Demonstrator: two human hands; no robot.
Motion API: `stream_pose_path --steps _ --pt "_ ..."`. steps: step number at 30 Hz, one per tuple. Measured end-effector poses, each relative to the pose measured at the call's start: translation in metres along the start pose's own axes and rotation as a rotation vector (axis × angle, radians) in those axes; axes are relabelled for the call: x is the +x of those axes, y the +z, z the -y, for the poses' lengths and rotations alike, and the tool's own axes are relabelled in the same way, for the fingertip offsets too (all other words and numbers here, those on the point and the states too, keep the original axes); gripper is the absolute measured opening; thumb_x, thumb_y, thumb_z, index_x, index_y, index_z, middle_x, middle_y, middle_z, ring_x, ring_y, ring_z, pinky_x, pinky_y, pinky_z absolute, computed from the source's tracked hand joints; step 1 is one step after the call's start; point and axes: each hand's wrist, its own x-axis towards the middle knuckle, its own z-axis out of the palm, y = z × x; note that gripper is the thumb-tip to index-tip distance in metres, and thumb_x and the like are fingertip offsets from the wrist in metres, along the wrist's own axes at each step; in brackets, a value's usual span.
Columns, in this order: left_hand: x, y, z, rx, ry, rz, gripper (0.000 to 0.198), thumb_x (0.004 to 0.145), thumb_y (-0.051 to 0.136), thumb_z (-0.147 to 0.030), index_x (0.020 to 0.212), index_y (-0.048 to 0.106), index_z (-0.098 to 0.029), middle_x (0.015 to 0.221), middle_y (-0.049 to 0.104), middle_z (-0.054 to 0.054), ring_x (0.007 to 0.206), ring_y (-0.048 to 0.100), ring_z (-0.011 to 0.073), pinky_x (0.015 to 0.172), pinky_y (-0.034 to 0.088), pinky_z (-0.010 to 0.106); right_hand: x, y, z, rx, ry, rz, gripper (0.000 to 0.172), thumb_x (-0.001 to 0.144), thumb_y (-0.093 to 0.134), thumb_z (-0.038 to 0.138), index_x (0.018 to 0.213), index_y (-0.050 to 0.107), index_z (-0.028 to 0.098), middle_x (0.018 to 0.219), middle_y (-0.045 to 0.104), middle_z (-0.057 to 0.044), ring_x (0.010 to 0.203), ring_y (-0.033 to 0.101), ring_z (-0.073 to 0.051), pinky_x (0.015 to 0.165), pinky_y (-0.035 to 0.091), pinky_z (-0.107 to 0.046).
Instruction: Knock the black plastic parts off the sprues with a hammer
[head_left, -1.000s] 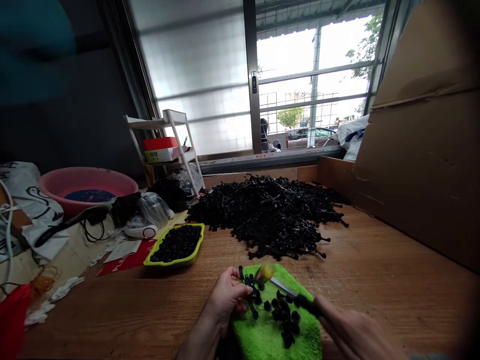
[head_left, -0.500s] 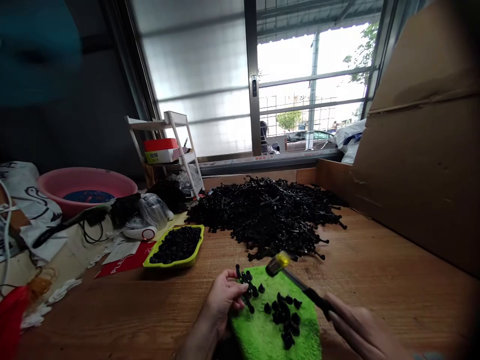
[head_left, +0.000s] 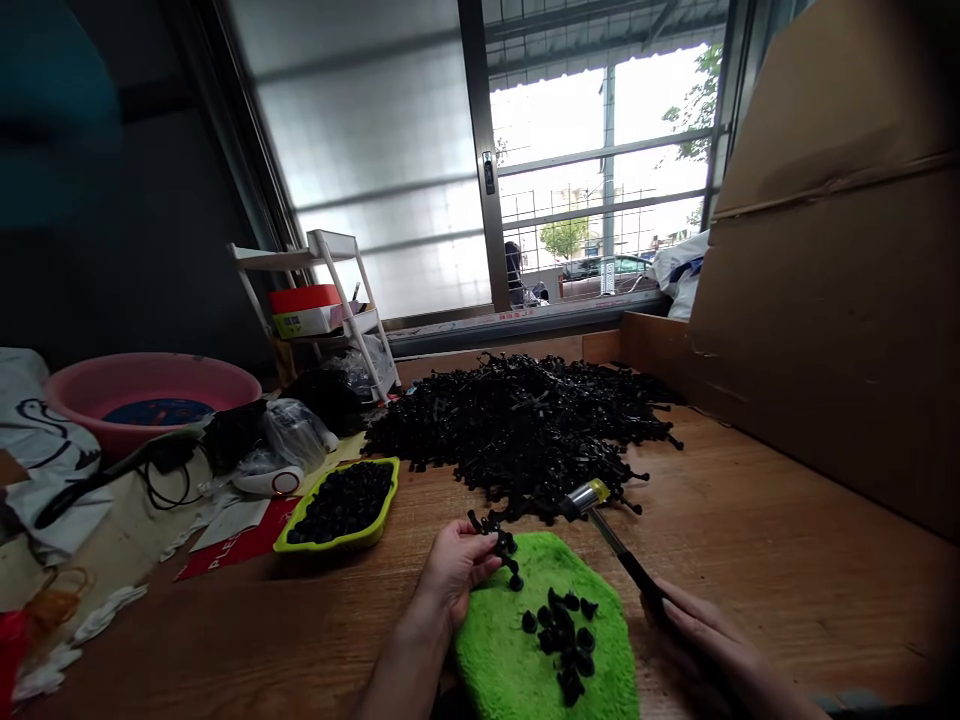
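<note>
In the head view my left hand [head_left: 459, 562] pinches a branched black plastic piece [head_left: 501, 542] with knobbed ends over the far left edge of a bright green fuzzy cloth pad [head_left: 491, 645]. My right hand [head_left: 697, 622] is wrapped round the black handle of a hammer [head_left: 585, 498] with a silver head and a yellow face. The hammer head is raised beyond the pad's far edge, apart from the held piece. Several small black cup-shaped parts [head_left: 568, 638] lie loose in the middle of the pad.
A large heap of black branched plastic pieces [head_left: 517, 425] covers the back of the wooden table [head_left: 757, 540]. Left of my hands stands a yellow-green basket [head_left: 390, 500] full of small black parts. Cardboard [head_left: 817, 290] walls the right side; a pink basin [head_left: 225, 375] and white shelf rack [head_left: 330, 245] stand left.
The hammer has moved up and to the right, away from the pad. The black piece in my left hand has shifted toward the pad's far edge. The whole view has swung slightly.
</note>
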Motion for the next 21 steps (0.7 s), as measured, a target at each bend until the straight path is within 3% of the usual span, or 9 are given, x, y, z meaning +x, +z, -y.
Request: stream_pose_path --steps 9,14,16,19,21 --pt "0.001 0.000 0.001 -0.007 0.000 0.005 0.026 0.065 0.071 -0.004 0.070 0.048 -0.013 0.068 0.065 0.004 0.053 0.062 0.0089 0.047 0.051 0.015 0.007 -0.006 -0.013 -0.046 -0.105 -0.008 0.041 0.081 0.047 0.059 0.079 0.053 0.019 0.049 0.034 0.006 0.037 0.026 -0.007 0.034 0.014 -0.019" --pt "0.003 -0.001 0.005 0.000 0.023 0.000 0.028 0.065 0.071 -0.004 0.072 0.046 -0.014 0.065 0.062 0.002 0.052 0.061 0.0089 0.047 0.050 0.015 0.009 -0.006 -0.022 -0.087 -0.101 -0.057 0.041 0.083 0.043 0.057 0.098 0.050 0.019 0.048 0.033 0.008 0.036 0.024 -0.007 0.032 0.015 -0.019" --pt "0.005 -0.002 0.007 0.009 0.042 -0.003 0.030 0.066 0.070 -0.004 0.073 0.044 -0.015 0.062 0.061 0.000 0.051 0.060 0.0088 0.047 0.050 0.016 0.008 -0.008 -0.025 -0.116 -0.100 -0.096 0.047 0.083 0.042 0.058 0.109 0.048 0.019 0.052 0.039 0.006 0.038 0.030 -0.009 0.032 0.020 -0.019" --pt "0.005 -0.002 0.010 0.022 0.070 -0.002 0.033 0.065 0.071 -0.005 0.073 0.041 -0.016 0.061 0.059 -0.001 0.051 0.059 0.0088 0.047 0.049 0.017 0.003 -0.013 -0.023 -0.199 -0.121 -0.168 0.052 0.081 0.045 0.059 0.115 0.052 0.020 0.075 0.058 -0.003 0.056 0.052 -0.016 0.040 0.039 -0.023" --pt "0.004 -0.003 0.011 0.029 0.095 0.000 0.036 0.063 0.073 -0.007 0.074 0.040 -0.017 0.060 0.057 -0.003 0.052 0.059 0.0092 0.047 0.049 0.018 -0.002 -0.013 -0.015 -0.269 -0.148 -0.214 0.049 0.077 0.053 0.057 0.111 0.058 0.021 0.097 0.062 -0.007 0.085 0.057 -0.025 0.063 0.048 -0.029"
